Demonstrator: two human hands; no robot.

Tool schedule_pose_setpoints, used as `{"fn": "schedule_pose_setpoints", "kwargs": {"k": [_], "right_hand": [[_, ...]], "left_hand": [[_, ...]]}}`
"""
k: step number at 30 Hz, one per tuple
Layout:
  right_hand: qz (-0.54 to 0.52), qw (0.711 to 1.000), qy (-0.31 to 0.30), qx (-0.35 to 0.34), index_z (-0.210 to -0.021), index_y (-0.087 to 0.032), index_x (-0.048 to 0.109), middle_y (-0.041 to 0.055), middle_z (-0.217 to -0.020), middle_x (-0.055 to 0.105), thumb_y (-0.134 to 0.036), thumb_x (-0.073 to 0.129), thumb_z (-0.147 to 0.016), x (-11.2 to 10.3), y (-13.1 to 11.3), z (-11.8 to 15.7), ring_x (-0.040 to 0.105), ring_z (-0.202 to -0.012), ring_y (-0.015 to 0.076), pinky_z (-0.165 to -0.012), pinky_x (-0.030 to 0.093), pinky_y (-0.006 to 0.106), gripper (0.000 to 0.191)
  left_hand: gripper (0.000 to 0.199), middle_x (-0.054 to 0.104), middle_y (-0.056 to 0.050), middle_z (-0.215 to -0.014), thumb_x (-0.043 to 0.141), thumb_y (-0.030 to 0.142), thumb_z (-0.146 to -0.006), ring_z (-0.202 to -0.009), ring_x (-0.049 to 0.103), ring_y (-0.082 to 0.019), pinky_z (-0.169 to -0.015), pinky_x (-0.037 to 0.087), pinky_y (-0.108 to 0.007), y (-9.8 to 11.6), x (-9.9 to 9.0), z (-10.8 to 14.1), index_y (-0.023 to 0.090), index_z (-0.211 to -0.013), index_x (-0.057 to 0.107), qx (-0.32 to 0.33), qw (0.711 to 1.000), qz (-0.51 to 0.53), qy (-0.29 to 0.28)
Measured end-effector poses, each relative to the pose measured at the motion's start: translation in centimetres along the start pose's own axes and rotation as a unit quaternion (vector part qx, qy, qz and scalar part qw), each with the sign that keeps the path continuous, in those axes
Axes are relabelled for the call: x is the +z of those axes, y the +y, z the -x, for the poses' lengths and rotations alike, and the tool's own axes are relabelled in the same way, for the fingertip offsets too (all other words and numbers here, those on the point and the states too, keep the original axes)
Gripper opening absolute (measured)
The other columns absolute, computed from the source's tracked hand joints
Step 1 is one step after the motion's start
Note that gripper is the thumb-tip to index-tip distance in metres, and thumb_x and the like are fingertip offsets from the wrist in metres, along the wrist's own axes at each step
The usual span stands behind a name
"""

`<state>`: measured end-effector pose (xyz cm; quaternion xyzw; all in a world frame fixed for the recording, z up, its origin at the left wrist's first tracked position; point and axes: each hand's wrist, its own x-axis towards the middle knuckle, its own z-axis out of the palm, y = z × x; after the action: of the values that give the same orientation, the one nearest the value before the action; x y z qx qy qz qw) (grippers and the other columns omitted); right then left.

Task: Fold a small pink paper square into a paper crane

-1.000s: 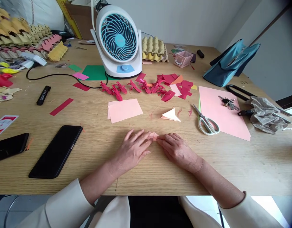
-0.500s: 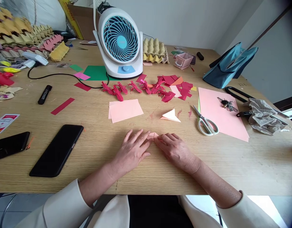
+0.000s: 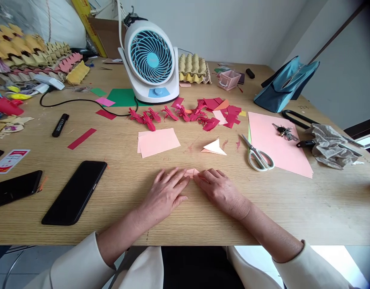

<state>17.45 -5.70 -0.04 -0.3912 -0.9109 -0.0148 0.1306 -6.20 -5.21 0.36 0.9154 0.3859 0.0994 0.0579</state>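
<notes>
A small folded pink paper (image 3: 191,172) lies on the table between my hands, partly covered by their fingers. My left hand (image 3: 165,193) rests flat with fingers spread, its fingertips on the paper's left end. At the right end, my right hand (image 3: 218,188) has its fingers bent together, pressing the paper's edge down. Beyond them lie pink paper rectangles (image 3: 159,142) and a pale folded paper piece (image 3: 214,147) with a pointed shape. White-handled scissors (image 3: 259,155) sit to the right, beside large pink sheets (image 3: 281,150).
A white and blue fan (image 3: 153,60) stands at the back, behind crumpled red paper pieces (image 3: 149,119). Black phones (image 3: 75,192) and a marker (image 3: 60,125) lie left. Keys (image 3: 285,132), a blue bag (image 3: 283,86) and a grey cloth bundle (image 3: 331,145) are right.
The camera view has shifted slightly. My left hand has drawn back a little from the folded paper, showing more of it; my right hand stays at its right end.
</notes>
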Motion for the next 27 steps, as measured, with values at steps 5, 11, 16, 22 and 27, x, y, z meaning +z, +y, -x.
{"fn": "schedule_pose_setpoints", "kwargs": {"k": [5, 11, 16, 22, 27], "right_hand": [[-0.028, 0.999, 0.037, 0.008, -0.125, -0.018, 0.061, 0.0115, -0.103, 0.063, -0.014, 0.048, -0.098, 0.5, 0.2, 0.2, 0.055, -0.091, 0.023, -0.08, 0.049, 0.038, 0.03], [-0.085, 0.994, 0.068, 0.005, -0.124, -0.016, 0.06, 0.0125, -0.106, 0.065, -0.009, 0.046, -0.096, 0.7, 0.4, 0.4, 0.059, -0.098, 0.0234, -0.085, 0.051, 0.039, 0.032], [-0.198, 0.97, 0.107, 0.091, -0.113, -0.018, 0.061, 0.0114, -0.108, 0.064, -0.011, 0.051, -0.094, 0.7, 0.6, 0.3, 0.061, -0.099, 0.022, -0.086, 0.052, 0.038, 0.023], [-0.288, 0.93, 0.113, 0.197, -0.118, -0.019, 0.057, 0.0094, -0.104, 0.066, -0.017, 0.065, -0.084, 0.6, 1.2, -0.1, 0.062, -0.096, 0.0226, -0.086, 0.051, 0.039, 0.035], [-0.462, 0.835, 0.119, 0.275, -0.113, -0.018, 0.058, 0.0026, -0.085, 0.065, -0.032, 0.067, -0.086, 0.7, 2.1, -0.1, 0.059, -0.07, 0.0145, -0.064, 0.049, 0.027, 0.032]], "left_hand": [[0.041, 0.058, -0.003, -0.138, 0.055, 0.021, -0.095, -0.128, 0.05, -0.022, -0.108, 0.037, -0.043, -0.5, -1.7, -1.4, 0.029, -0.135, 0.054, 0.003, 0.998, 0.062, -0.016], [0.018, 0.062, -0.008, -0.106, 0.063, 0.033, -0.09, -0.1, 0.059, -0.023, -0.088, 0.046, -0.037, -0.9, -1.0, -5.3, 0.018, -0.099, 0.066, -0.076, 0.993, 0.085, 0.013], [0.015, 0.06, -0.001, -0.085, 0.069, 0.026, -0.081, -0.082, 0.059, -0.018, -0.072, 0.044, -0.029, -0.5, 0.1, -7.1, 0.018, -0.077, 0.057, -0.112, 0.98, 0.166, -0.001], [0.014, 0.067, 0.002, -0.081, 0.06, 0.019, -0.083, -0.071, 0.058, -0.014, -0.065, 0.041, -0.025, -0.1, 0.2, -7.2, 0.022, -0.097, 0.062, -0.116, 0.942, 0.314, -0.001], [0.007, 0.06, 0.003, -0.07, 0.061, 0.025, -0.082, -0.066, 0.052, -0.012, -0.06, 0.037, -0.023, 0.0, 0.5, -7.0, 0.018, -0.079, 0.061, -0.136, 0.912, 0.386, 0.035]]}}
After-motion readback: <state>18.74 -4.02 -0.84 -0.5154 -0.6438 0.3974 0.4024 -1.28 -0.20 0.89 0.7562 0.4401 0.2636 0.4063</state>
